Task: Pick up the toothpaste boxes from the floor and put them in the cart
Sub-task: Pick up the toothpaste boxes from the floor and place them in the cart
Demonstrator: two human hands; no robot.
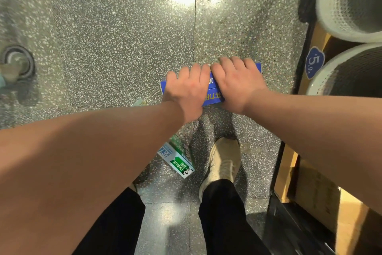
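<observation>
blue box (214,93) lies flat on the speckled floor (124,27), long side running left-right, and both hands are on top of it.

head view, risks first: the grip looks like a top-down clamp w/ two hands close together near the middle, so the box ends hang free. if the fingers only press on the lid and don't hook the far edge, it could slide on the smooth tile instead of lifting. thin card could also dent if squeezed hard. green box (179,158) sits near the shoe (224,158), mostly under the left forearm, so a step back or forward could kick or crush it. another pale box corner (140,102) peeks out by the left wrist, easy to miss. no cart clearly in view; the grey wheel (17,64) far left may be part of it, can't tell.

hands: left hand (187,87) is curled over the box's left half, knuckles up, fingers bent down over the far edge. right hand (237,81) likewise on the right half, index fingers touching. thumbs are hidden, so whether either has really closed on the box i can't tell. box is on the floor, not lifted.
</observation>
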